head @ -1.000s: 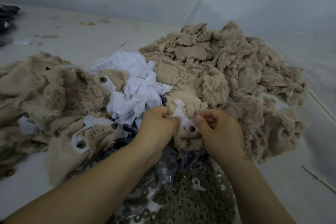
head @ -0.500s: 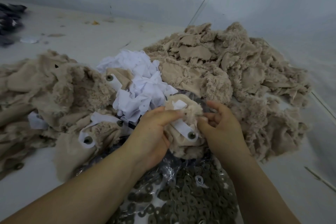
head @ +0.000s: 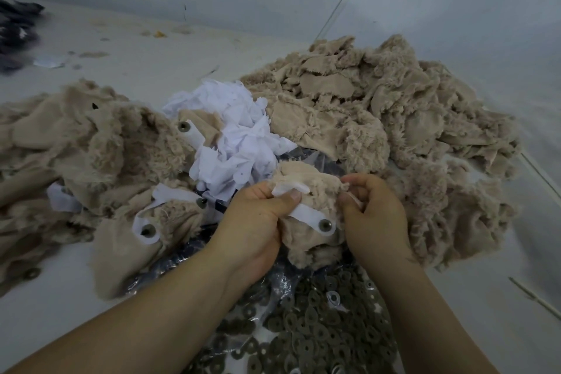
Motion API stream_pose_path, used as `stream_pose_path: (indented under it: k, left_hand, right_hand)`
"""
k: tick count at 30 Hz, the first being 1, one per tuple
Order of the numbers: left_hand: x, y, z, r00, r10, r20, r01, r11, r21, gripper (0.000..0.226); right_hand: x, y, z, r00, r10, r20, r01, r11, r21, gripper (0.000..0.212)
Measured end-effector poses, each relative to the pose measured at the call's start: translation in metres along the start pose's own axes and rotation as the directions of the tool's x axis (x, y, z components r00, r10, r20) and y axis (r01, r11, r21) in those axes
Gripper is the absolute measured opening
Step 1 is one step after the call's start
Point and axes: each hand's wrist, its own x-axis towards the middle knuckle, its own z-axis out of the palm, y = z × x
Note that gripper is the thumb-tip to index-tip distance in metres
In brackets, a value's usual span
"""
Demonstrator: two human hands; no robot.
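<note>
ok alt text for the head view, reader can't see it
A left hand and a right hand grip a fuzzy beige fabric piece with a white strip and metal snap. Beige fabric heaps, white scraps and a clear bag of dark rings surround it on a pale surface.

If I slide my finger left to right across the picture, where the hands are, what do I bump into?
Left beige fur pile → left hand → fur piece with a white tab, held by both hands → right hand → right beige fur pile.
</note>
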Motion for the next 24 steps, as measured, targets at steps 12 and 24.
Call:
stream_pose_path:
  k: [12,24]
  left_hand:
    - [-0.0004,0.0025,0.0028,0.999,-0.044,0.028,0.045,0.998,-0.053,0.059]
    - [-0.0057,0.0045,0.0068,0.994,-0.072,0.085,0.08,0.992,-0.101,0.043]
  right_hand:
    - [-0.0029,-0.0072,0.0014,0.996,0.048,0.07,-0.063,0.969,0.238,0.018]
    - [-0.0057,-0.0061,0.0027,0.998,-0.055,-0.018,0.056,0.998,0.041,0.028]
